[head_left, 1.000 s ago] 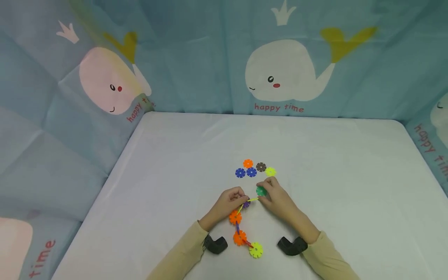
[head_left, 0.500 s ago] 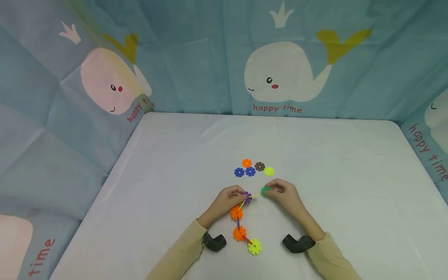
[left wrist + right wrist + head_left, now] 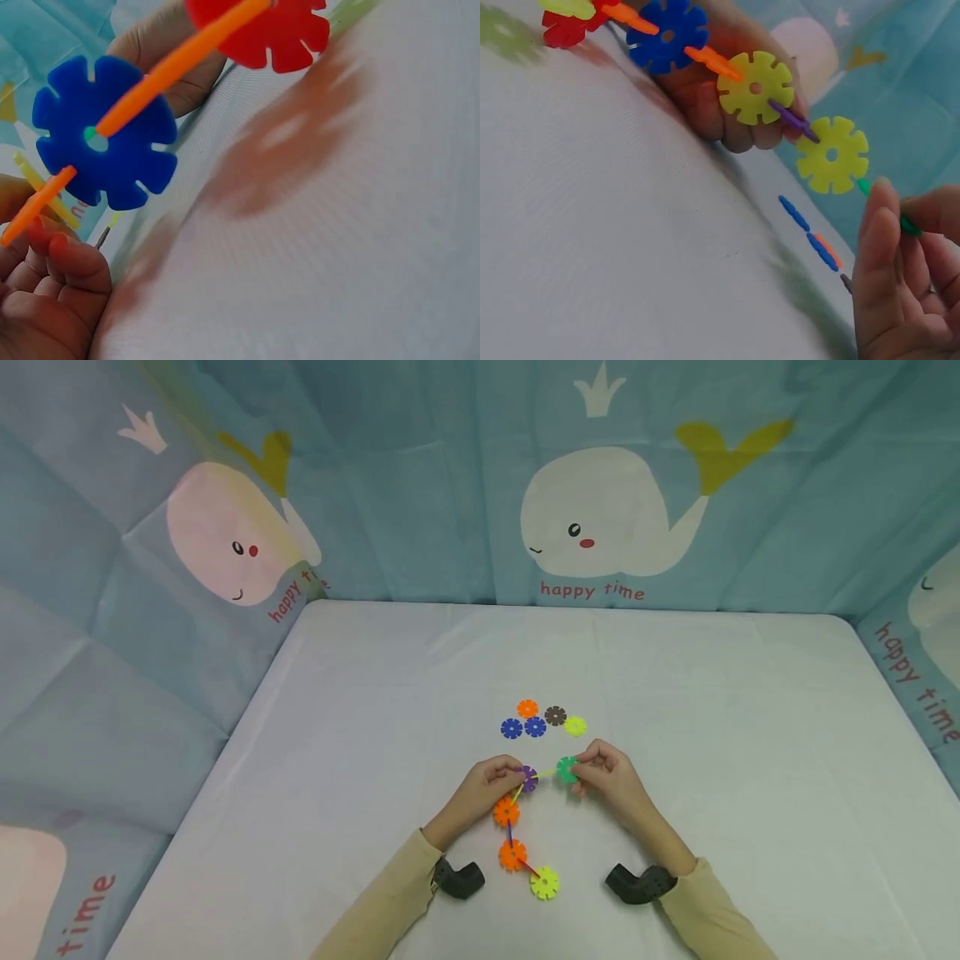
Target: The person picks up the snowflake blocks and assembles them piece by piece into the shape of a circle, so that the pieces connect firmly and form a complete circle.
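A chain of slotted flower discs runs across the table, from a yellow-green disc (image 3: 544, 882) through two orange discs to a purple disc (image 3: 528, 778). Between these, red, blue and yellow discs stand edge-on in the head view. My left hand (image 3: 480, 792) pinches the purple disc at its left side. In my right hand (image 3: 613, 781), thumb and fingers pinch a green disc (image 3: 567, 769). Its edge meets a yellow disc (image 3: 832, 155) at the chain's end; whether the slots are joined I cannot tell. A blue disc (image 3: 103, 135) of the chain fills much of the left wrist view.
Beyond the hands lie loose discs: an orange one (image 3: 527, 708), two blue ones (image 3: 512, 728), a brown one (image 3: 555, 716) and a yellow one (image 3: 575, 726). Black wrist-worn devices (image 3: 639, 884) sit below both hands. A whale-printed cloth (image 3: 420, 527) hangs behind the white table (image 3: 712, 693).
My right hand first drew right with the green disc, then turned it face-up against the yellow disc's end. My left hand stays on the purple disc; the chain has shifted slightly away from me.
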The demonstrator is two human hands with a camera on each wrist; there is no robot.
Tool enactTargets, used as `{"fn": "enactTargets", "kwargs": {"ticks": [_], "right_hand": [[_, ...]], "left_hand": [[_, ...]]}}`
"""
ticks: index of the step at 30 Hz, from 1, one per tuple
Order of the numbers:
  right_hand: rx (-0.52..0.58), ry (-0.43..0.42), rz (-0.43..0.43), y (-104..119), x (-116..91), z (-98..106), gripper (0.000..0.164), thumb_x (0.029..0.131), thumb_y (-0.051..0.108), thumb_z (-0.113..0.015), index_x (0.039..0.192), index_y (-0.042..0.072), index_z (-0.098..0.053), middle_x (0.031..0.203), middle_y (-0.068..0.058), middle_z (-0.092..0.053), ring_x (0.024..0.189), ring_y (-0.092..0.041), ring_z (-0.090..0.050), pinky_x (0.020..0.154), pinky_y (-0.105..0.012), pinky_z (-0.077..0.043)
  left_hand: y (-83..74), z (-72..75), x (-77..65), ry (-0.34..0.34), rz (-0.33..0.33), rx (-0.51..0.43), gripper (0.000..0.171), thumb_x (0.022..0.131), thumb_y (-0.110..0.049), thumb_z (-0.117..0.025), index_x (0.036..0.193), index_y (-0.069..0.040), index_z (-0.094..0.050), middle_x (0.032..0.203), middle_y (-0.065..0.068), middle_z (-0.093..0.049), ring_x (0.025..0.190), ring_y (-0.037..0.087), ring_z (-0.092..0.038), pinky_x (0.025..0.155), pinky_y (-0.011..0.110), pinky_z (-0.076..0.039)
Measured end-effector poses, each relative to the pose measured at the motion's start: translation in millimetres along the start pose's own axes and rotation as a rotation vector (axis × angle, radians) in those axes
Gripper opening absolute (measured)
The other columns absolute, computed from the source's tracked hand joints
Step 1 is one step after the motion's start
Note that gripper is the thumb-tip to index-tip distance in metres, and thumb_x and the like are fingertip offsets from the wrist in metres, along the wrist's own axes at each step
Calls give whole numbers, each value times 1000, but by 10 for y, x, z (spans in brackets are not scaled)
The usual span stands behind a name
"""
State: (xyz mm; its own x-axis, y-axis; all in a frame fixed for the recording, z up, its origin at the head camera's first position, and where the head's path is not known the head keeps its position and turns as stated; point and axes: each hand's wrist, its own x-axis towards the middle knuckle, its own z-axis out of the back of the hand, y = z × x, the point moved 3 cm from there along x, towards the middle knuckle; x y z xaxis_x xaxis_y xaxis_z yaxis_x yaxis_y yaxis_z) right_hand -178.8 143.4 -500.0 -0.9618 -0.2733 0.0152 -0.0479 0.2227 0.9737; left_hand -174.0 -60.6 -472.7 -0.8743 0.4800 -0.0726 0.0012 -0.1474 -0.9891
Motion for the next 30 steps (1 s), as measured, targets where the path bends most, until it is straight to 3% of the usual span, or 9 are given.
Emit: {"fn": "enactTargets", "kwargs": {"ticks": [10, 20, 30], "right_hand": [[3, 82, -34, -33, 6, -15, 7, 83, -5, -57, 87, -6, -52, 71, -6, -61, 56, -13, -58, 53, -24, -48], [174, 155, -109, -50, 8, -3, 12, 86, -7, -51, 85, 4, -56, 71, -4, -62, 57, -10, -58, 53, -22, -47], [150, 174, -119, -54, 10, 13, 10, 85, -7, -53, 86, 3, -56, 74, -5, -63, 58, -11, -58, 54, -22, -48]], "left_hand": [[-16, 4, -4, 12, 10, 11, 17, 91, -6, -50, 98, 8, -57, 73, 0, -53, 59, 8, -41, 56, 18, -36], [-35, -14, -13, 14, 10, 7, 17, 91, -5, -49, 98, 9, -56, 72, 1, -52, 59, 8, -40, 55, 18, -35], [-49, -15, -20, 40, -10, -4, 16, 91, -5, -50, 95, 9, -57, 69, 0, -49, 58, 9, -39, 54, 19, -33]]}}
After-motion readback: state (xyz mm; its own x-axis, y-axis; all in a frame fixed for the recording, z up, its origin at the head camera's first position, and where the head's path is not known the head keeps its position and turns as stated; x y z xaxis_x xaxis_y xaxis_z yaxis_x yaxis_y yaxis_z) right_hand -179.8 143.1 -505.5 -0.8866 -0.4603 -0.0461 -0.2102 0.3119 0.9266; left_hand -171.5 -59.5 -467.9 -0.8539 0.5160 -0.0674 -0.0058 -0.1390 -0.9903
